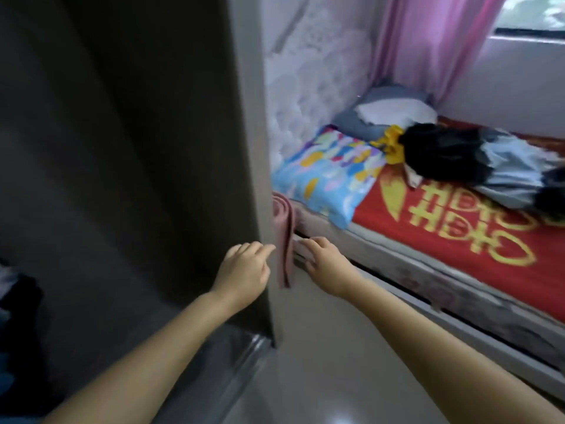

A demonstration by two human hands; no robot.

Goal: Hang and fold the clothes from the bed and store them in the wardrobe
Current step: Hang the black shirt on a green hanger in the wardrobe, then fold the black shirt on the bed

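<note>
A pile of black and pale grey clothes lies on the bed's red sheet, with a yellow piece at its left end. The wardrobe stands open on the left, its inside dark, its side panel next to the bed. My left hand hovers at that panel's edge, fingers loosely curled, holding nothing. My right hand reaches out by the bed frame, fingers loosely bent, with nothing held. A pink cloth hangs between the two hands.
A colourful blue pillow lies at the bed's head, with a grey pillow and white cloth behind it. A pink curtain hangs by the window. Dark clothes show at the wardrobe's lower left. Shiny floor lies below.
</note>
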